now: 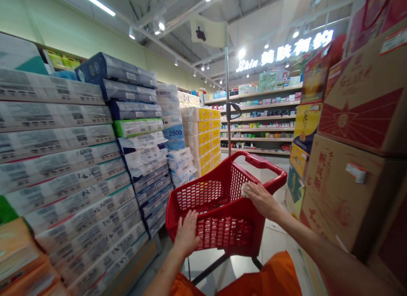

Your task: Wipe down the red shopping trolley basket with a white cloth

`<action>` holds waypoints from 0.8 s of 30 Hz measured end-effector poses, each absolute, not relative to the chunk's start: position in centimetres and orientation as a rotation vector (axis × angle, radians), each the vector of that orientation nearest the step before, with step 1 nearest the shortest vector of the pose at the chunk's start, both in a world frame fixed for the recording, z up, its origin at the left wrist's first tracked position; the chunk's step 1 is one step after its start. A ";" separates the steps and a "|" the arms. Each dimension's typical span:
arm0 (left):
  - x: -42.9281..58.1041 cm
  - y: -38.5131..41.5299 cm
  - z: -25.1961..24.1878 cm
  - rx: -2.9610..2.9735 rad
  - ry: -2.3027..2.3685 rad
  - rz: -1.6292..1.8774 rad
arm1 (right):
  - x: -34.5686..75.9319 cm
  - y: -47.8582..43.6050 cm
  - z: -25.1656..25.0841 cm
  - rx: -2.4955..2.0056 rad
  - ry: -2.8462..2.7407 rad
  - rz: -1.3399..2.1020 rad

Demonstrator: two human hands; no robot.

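A red plastic shopping cart (255, 228) with lattice walls stands right in front of me, its handle (259, 161) at the far right end. My left hand (187, 233) rests against the near side wall at the left, fingers stretched out and close together, with nothing seen in it. Near the handle, my right hand (262, 200) presses a small crumpled white cloth or tissue (245, 190) against the basket's rim. Its fingers partly cover the white piece. I see nothing inside the basket through its open top.
Tall stacks of wrapped paper packs (73, 160) line the left side. Cardboard boxes (343, 194) are piled close on the right. A pole (227, 75) with a flag rises behind the cart. Stocked shelves (260, 118) stand at the back.
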State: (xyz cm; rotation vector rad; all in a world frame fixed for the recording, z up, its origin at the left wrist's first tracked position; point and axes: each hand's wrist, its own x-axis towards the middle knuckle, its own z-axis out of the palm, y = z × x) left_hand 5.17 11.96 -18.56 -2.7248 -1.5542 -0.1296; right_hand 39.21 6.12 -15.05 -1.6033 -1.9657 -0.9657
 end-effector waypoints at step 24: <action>5.7 11.8 -18.5 -2.704 -1.560 -0.081 | 39.5 6.4 -15.7 -1.654 -1.731 -0.972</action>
